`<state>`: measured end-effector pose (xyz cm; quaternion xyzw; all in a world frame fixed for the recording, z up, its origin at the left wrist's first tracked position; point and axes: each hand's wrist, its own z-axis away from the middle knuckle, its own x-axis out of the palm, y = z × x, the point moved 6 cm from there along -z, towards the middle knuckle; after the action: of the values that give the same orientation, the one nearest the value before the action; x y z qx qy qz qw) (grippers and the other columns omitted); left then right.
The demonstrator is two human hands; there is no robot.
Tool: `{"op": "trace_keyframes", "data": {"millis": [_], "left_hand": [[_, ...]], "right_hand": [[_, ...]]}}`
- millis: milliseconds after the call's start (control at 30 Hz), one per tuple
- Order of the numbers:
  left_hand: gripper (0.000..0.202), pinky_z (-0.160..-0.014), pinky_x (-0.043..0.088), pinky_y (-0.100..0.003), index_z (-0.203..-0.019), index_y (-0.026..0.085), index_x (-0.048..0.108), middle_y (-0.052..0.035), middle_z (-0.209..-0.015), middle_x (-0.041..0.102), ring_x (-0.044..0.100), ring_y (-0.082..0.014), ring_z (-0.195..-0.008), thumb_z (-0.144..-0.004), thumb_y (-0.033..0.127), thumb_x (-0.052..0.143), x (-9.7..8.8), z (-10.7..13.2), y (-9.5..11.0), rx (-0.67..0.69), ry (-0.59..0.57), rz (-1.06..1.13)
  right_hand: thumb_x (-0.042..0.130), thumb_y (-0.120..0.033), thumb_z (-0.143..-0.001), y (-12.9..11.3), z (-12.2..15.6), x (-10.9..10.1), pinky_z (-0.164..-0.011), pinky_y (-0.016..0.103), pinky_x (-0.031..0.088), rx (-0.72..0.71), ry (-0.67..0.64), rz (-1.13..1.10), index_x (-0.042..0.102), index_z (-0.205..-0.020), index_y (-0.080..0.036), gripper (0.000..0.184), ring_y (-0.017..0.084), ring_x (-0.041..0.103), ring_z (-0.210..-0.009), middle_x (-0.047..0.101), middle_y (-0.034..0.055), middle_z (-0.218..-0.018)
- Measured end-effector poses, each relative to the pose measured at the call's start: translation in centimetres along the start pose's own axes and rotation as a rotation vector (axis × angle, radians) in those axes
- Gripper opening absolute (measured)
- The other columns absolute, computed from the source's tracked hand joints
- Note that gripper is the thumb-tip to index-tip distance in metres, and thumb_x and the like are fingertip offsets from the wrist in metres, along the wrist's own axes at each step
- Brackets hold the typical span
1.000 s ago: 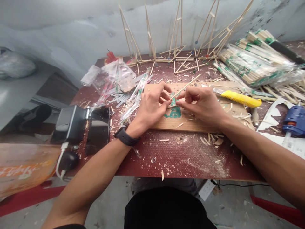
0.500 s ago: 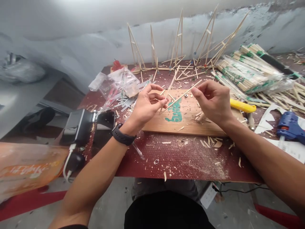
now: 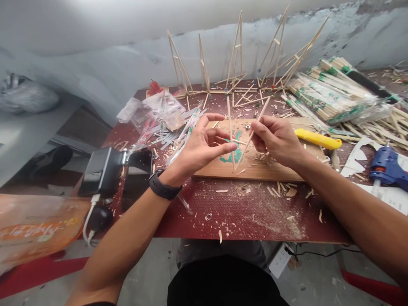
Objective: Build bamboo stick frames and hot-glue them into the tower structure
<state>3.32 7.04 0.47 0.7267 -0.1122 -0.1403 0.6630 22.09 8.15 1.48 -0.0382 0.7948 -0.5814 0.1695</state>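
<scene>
Head view: left hand (image 3: pixel 204 146) pinches a thin pale bamboo stick (image 3: pixel 230 127), near-upright; right hand (image 3: pixel 276 140) grips a second stick (image 3: pixel 255 127), tilted, the two meeting low over the wooden board (image 3: pixel 270 170). Yellow cutter (image 3: pixel 314 139) right; blue glue gun (image 3: pixel 387 165) far right; stick frames (image 3: pixel 236 63) behind. Board's green print unreadable.

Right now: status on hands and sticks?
Left hand pinching one thin stick, near upright. Right hand pinching second stick, tilted. Both above wooden board. Yellow knife beside right hand, untouched.
</scene>
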Motion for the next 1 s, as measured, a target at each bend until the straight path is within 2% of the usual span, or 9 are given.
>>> {"op": "trace_keyframes", "data": {"millis": [67, 167, 200, 267, 333, 400, 467, 733, 1000], "left_hand": [[0.060, -0.085, 0.063, -0.033, -0.127, 0.026, 0.047, -0.0020, -0.106, 0.073, 0.077, -0.0170, -0.094, -0.082, 0.033, 0.086, -0.9, 0.0, 0.3, 0.090, 0.116, -0.096], [0.055, -0.095, 0.061, -0.039, -0.130, 0.029, 0.049, -0.0062, -0.124, 0.070, 0.072, -0.0215, -0.111, -0.088, 0.028, 0.083, -2.3, 0.9, 2.2, 0.341, 0.394, -0.383], [0.055, -0.098, 0.059, -0.043, -0.131, 0.030, 0.049, -0.0067, -0.128, 0.068, 0.069, -0.0235, -0.115, -0.087, 0.026, 0.083, -2.3, 1.4, 2.9, 0.425, 0.442, -0.487], [0.054, -0.103, 0.055, -0.048, -0.132, 0.031, 0.052, -0.0061, -0.125, 0.070, 0.067, -0.0268, -0.117, -0.087, 0.021, 0.081, -1.3, 2.2, 4.0, 0.558, 0.402, -0.657], [0.049, -0.104, 0.051, -0.051, -0.131, 0.031, 0.055, -0.0040, -0.114, 0.074, 0.067, -0.0278, -0.112, -0.089, 0.017, 0.076, 0.4, 2.7, 4.4, 0.650, 0.258, -0.785], [0.045, -0.105, 0.048, -0.051, -0.131, 0.030, 0.058, -0.0020, -0.107, 0.076, 0.067, -0.0274, -0.108, -0.092, 0.014, 0.072, 1.9, 3.1, 4.3, 0.706, 0.130, -0.892], [0.042, -0.105, 0.045, -0.050, -0.131, 0.029, 0.059, -0.0008, -0.105, 0.077, 0.067, -0.0269, -0.106, -0.094, 0.014, 0.069, 2.9, 3.2, 3.9, 0.734, 0.072, -0.975], [0.026, -0.101, 0.043, -0.044, -0.126, 0.028, 0.058, 0.0022, -0.097, 0.076, 0.068, -0.0222, -0.095, -0.104, 0.015, 0.060, 3.6, 3.1, 3.2, 0.767, 0.086, -1.055], [0.025, -0.098, 0.043, -0.042, -0.124, 0.029, 0.058, 0.0032, -0.094, 0.076, 0.071, -0.0213, -0.091, -0.104, 0.015, 0.061, 3.7, 3.4, 3.2, 0.833, 0.154, -1.103]], "right_hand": [[0.068, -0.081, -0.094, 0.2, -0.1, 0.1, -0.042, 0.027, 0.029, -0.019, -0.038, 0.010, 0.051, -0.071, -0.023, 0.064, 0.005, 0.040, -0.045, 0.048, -0.0064, -0.055], [0.062, -0.080, -0.098, 0.1, 0.0, 0.2, -0.045, 0.028, 0.030, -0.061, -0.069, 0.083, 0.049, -0.072, -0.023, 0.064, 0.006, 0.039, -0.047, 0.046, -0.0068, -0.055], [0.059, -0.080, -0.100, 0.1, 0.0, 0.2, -0.046, 0.029, 0.031, -0.073, -0.077, 0.115, 0.049, -0.072, -0.023, 0.064, 0.006, 0.038, -0.048, 0.046, -0.0067, -0.056], [0.056, -0.078, -0.103, -0.1, 0.1, 0.3, -0.049, 0.029, 0.032, -0.095, -0.096, 0.171, 0.049, -0.072, -0.023, 0.064, 0.007, 0.037, -0.051, 0.046, -0.0061, -0.057], [0.054, -0.077, -0.104, -0.3, 0.2, 0.5, -0.051, 0.029, 0.033, -0.117, -0.108, 0.193, 0.049, -0.072, -0.023, 0.063, 0.008, 0.038, -0.053, 0.046, -0.0056, -0.059], [0.054, -0.076, -0.105, -0.4, 0.2, 0.6, -0.052, 0.029, 0.033, -0.128, -0.105, 0.199, 0.049, -0.071, -0.023, 0.063, 0.008, 0.038, -0.054, 0.046, -0.0054, -0.059], [0.054, -0.077, -0.104, -0.4, 0.2, 0.6, -0.052, 0.029, 0.032, -0.130, -0.092, 0.209, 0.048, -0.071, -0.023, 0.064, 0.009, 0.038, -0.054, 0.046, -0.0053, -0.059], [0.055, -0.077, -0.103, 0.3, 0.2, 0.6, -0.053, 0.030, 0.030, -0.123, -0.065, 0.208, 0.047, -0.069, -0.023, 0.065, 0.009, 0.036, -0.054, 0.044, -0.0052, -0.059], [0.055, -0.077, -0.104, -0.1, 0.3, 0.6, -0.052, 0.030, 0.030, -0.137, -0.061, 0.222, 0.048, -0.067, -0.023, 0.066, 0.009, 0.037, -0.053, 0.046, -0.0051, -0.058]]}}
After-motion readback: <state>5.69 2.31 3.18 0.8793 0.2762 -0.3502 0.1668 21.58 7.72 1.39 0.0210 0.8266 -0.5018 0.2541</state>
